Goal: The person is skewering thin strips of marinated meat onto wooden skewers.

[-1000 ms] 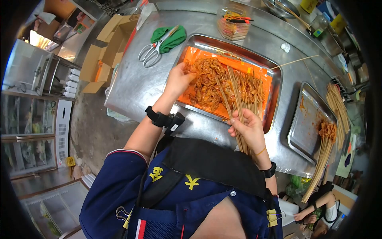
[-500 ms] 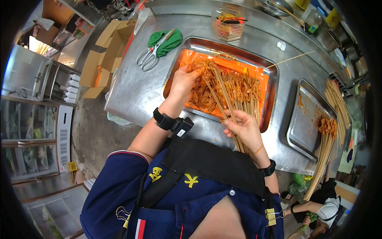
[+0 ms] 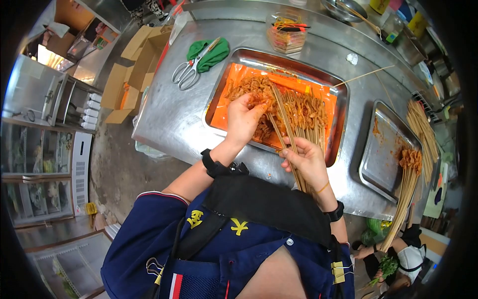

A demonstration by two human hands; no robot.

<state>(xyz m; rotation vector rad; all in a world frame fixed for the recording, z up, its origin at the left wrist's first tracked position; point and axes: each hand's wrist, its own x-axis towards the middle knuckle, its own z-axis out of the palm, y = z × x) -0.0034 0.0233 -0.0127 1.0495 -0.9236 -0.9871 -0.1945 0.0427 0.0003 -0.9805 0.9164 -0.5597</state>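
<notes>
My left hand is over the steel tray, its fingertips pinched on a small piece of red-sauced meat against a skewer. Several wooden skewers are gripped in my right hand at the tray's near edge, their upper ends pointing away from me. Loose sauced meat lies on the orange liner at the left of the tray. Loaded meat skewers rest side by side at its right. The exact shape of the pinched piece is partly hidden by my fingers.
Scissors lie on a green cloth. Behind the tray stands a clear plastic container. On the right, a second tray holds loaded skewers, beside bare skewers. Another person handles greens at lower right.
My left hand has moved down and slightly right, from the loose meat to the skewer held in front of it. My right hand stays nearly still around the skewers.
</notes>
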